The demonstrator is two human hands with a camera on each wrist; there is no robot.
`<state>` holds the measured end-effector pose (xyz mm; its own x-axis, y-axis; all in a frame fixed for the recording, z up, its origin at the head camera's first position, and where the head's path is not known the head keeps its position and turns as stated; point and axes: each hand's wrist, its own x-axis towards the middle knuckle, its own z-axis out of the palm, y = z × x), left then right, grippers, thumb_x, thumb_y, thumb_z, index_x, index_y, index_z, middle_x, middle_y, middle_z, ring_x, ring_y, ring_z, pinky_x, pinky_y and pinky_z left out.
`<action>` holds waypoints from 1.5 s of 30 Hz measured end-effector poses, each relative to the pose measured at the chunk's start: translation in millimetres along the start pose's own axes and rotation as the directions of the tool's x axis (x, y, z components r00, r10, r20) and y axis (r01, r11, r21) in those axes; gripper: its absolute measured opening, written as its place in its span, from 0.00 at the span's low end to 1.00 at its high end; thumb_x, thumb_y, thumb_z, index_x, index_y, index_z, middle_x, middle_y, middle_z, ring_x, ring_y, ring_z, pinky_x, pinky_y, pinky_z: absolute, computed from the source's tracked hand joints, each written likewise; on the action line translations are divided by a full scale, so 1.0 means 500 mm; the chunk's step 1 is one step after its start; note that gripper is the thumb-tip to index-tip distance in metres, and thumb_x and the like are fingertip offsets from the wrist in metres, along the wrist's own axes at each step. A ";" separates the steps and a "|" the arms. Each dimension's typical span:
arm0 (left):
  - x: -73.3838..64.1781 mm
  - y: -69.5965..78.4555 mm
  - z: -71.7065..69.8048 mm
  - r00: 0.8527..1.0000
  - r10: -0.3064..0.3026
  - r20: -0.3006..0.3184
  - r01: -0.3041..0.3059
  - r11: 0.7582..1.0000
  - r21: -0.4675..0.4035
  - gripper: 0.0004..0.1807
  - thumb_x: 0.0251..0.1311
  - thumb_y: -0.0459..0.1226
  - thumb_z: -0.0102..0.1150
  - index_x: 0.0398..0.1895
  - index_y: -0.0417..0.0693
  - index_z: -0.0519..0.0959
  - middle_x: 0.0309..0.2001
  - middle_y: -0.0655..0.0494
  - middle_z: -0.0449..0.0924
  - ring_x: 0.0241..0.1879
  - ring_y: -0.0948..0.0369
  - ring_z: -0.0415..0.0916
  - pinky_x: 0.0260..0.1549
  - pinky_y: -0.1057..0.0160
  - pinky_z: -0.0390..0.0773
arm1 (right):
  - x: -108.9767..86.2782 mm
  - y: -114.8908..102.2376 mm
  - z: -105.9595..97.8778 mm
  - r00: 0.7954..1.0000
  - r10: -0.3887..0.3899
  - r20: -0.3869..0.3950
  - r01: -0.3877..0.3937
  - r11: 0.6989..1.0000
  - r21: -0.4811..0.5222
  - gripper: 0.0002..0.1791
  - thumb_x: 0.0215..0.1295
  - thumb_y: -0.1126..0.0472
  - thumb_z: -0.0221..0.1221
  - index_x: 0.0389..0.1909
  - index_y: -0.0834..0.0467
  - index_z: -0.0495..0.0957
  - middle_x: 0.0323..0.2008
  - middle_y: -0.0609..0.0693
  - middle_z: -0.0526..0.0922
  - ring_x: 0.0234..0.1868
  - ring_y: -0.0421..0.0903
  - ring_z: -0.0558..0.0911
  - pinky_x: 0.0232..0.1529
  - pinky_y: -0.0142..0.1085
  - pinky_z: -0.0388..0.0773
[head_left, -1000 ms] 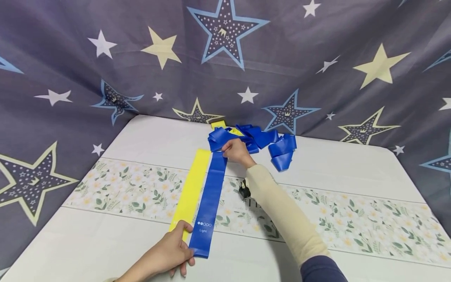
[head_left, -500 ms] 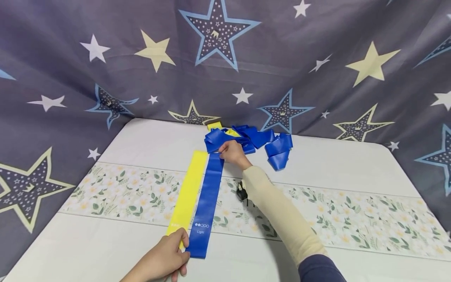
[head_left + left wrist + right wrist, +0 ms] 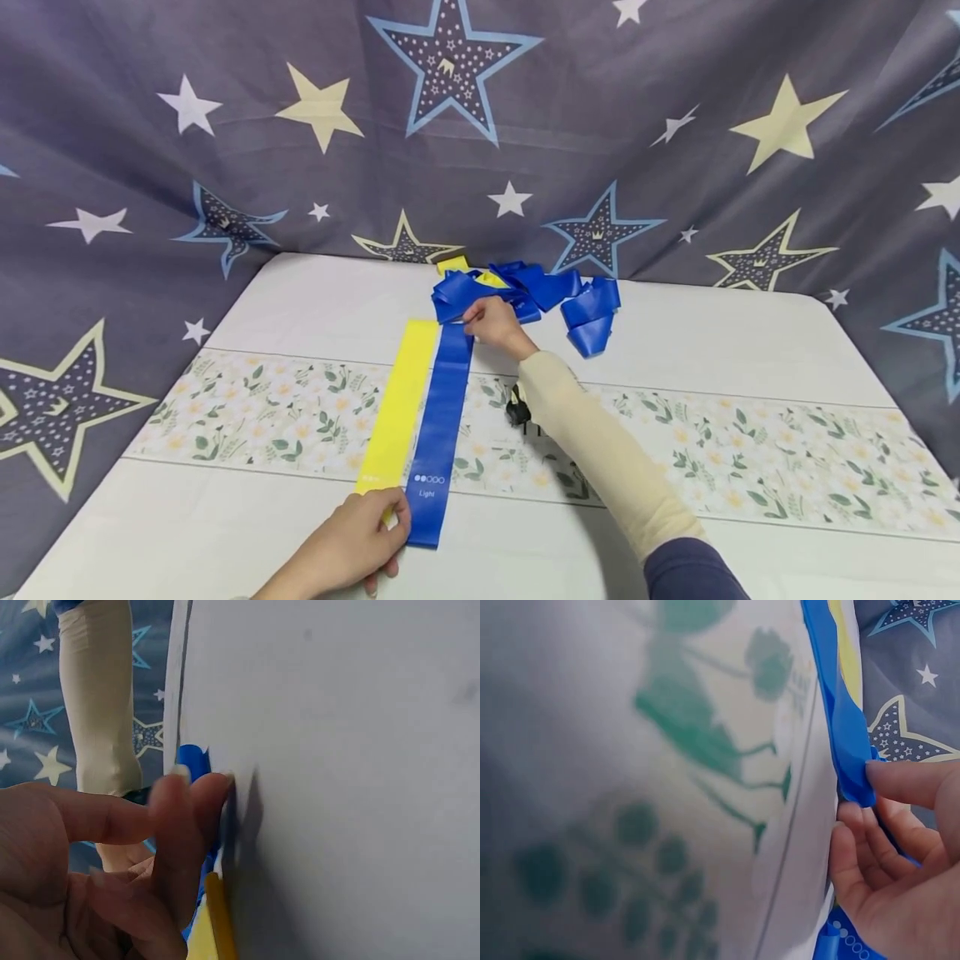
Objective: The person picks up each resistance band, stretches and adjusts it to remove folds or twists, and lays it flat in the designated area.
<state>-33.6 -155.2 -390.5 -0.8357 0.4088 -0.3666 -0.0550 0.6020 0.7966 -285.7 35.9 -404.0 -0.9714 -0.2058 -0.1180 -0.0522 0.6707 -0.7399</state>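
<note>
A blue resistance band (image 3: 442,417) printed "Light" lies lengthwise on the table, right of a yellow resistance band (image 3: 397,400). My left hand (image 3: 356,533) is at their near ends, thumb and index finger pinching the blue band's near left edge and covering the yellow band's near end. In the left wrist view, the blue band (image 3: 193,760) shows behind the fingertips, with yellow below. At the far end, my right hand (image 3: 497,323) pinches the blue band's right corner. The right wrist view shows the thumb on the folded blue end (image 3: 851,754).
Behind the right hand lies a heap of crumpled blue and yellow bands (image 3: 551,286), with another folded blue band (image 3: 591,315) at its right. A floral strip crosses the white table (image 3: 712,350). A star-patterned curtain (image 3: 585,108) hangs behind.
The head view has shifted slightly. My left fingers have moved a little along the near edge of the blue band. My right hand keeps its pinch at the far end.
</note>
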 end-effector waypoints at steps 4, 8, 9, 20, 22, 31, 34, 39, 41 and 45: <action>0.006 0.012 -0.006 1.000 -0.003 -0.005 0.003 1.000 0.024 0.08 0.65 0.34 0.47 0.28 0.47 0.74 0.13 0.58 0.77 0.07 0.65 0.69 0.08 0.67 0.63 | -0.010 0.007 -0.019 1.000 -0.021 -0.003 0.021 1.000 -0.007 0.05 0.61 0.66 0.61 0.38 0.61 0.80 0.37 0.54 0.83 0.34 0.46 0.79 0.31 0.31 0.75; 0.010 0.020 -0.012 1.000 -0.011 -0.002 0.011 1.000 0.028 0.09 0.66 0.35 0.48 0.27 0.47 0.75 0.14 0.58 0.77 0.07 0.64 0.69 0.09 0.66 0.64 | -0.019 0.018 -0.038 0.999 -0.048 -0.009 0.048 0.999 -0.009 0.06 0.61 0.65 0.60 0.37 0.61 0.81 0.38 0.55 0.84 0.36 0.47 0.80 0.35 0.33 0.76; 0.011 0.022 -0.013 1.000 -0.009 -0.002 0.009 0.999 0.035 0.10 0.66 0.35 0.48 0.27 0.47 0.75 0.14 0.58 0.77 0.08 0.64 0.69 0.10 0.66 0.65 | -0.021 0.021 -0.043 0.999 -0.050 -0.012 0.050 0.999 -0.011 0.06 0.61 0.65 0.59 0.37 0.61 0.82 0.38 0.55 0.84 0.37 0.47 0.80 0.36 0.34 0.77; 0.027 0.038 -0.024 0.999 0.028 -0.045 -0.022 0.993 0.119 0.10 0.66 0.36 0.48 0.28 0.47 0.78 0.12 0.60 0.75 0.07 0.66 0.66 0.08 0.67 0.62 | -0.038 0.058 -0.095 0.980 -0.023 -0.197 0.022 1.000 -0.008 0.05 0.59 0.67 0.57 0.35 0.62 0.80 0.32 0.55 0.82 0.32 0.46 0.78 0.37 0.35 0.75; 0.031 0.042 -0.026 0.997 0.048 -0.063 -0.040 0.991 0.128 0.10 0.66 0.36 0.48 0.29 0.47 0.78 0.13 0.59 0.75 0.07 0.66 0.66 0.07 0.67 0.63 | -0.041 0.066 -0.104 0.970 0.007 -0.242 -0.006 1.000 0.002 0.07 0.58 0.67 0.57 0.37 0.63 0.78 0.31 0.54 0.80 0.31 0.46 0.76 0.36 0.35 0.73; 0.064 0.055 -0.029 0.985 0.142 -0.099 -0.127 0.981 0.150 0.10 0.66 0.35 0.49 0.28 0.46 0.78 0.14 0.59 0.74 0.10 0.67 0.65 0.08 0.71 0.60 | -0.050 0.106 -0.124 0.970 0.118 -0.213 -0.124 0.992 -0.015 0.17 0.58 0.64 0.59 0.47 0.65 0.74 0.39 0.59 0.81 0.38 0.50 0.79 0.44 0.41 0.77; 0.077 0.060 -0.029 0.983 0.151 -0.107 -0.134 0.980 0.149 0.10 0.66 0.35 0.49 0.28 0.45 0.78 0.15 0.58 0.75 0.12 0.67 0.66 0.09 0.71 0.61 | -0.049 0.116 -0.125 0.971 0.116 -0.207 -0.125 0.992 -0.031 0.17 0.58 0.63 0.59 0.47 0.66 0.74 0.41 0.60 0.82 0.41 0.51 0.79 0.48 0.43 0.76; 0.092 0.069 -0.032 0.979 0.175 -0.106 -0.158 0.976 0.149 0.10 0.66 0.34 0.49 0.28 0.44 0.78 0.15 0.60 0.72 0.13 0.67 0.66 0.11 0.71 0.61 | -0.049 0.128 -0.127 0.973 0.132 -0.188 -0.136 0.991 -0.008 0.08 0.60 0.62 0.59 0.25 0.62 0.74 0.21 0.50 0.76 0.24 0.44 0.73 0.28 0.34 0.72; 0.098 0.072 -0.034 0.975 0.195 -0.105 -0.178 0.973 0.147 0.10 0.66 0.34 0.49 0.28 0.43 0.78 0.14 0.60 0.71 0.13 0.67 0.66 0.11 0.71 0.62 | -0.046 0.130 -0.128 0.972 0.154 -0.176 -0.152 0.988 0.021 0.16 0.61 0.62 0.59 0.15 0.57 0.68 0.13 0.45 0.68 0.16 0.41 0.67 0.20 0.32 0.65; 0.109 0.074 -0.036 0.971 0.217 -0.101 -0.203 0.970 0.131 0.10 0.66 0.34 0.49 0.28 0.42 0.78 0.16 0.55 0.74 0.13 0.66 0.67 0.11 0.70 0.64 | -0.037 0.128 -0.125 0.966 0.193 -0.170 -0.190 0.981 0.034 0.25 0.62 0.61 0.58 0.07 0.53 0.61 0.07 0.42 0.60 0.10 0.39 0.60 0.14 0.31 0.57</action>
<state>-90.8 -123.0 -372.2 -0.8785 0.4583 -0.1347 0.1880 0.5909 0.7845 -285.4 127.2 -407.7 -0.9882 0.0516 -0.1444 0.1412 0.6731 -0.7260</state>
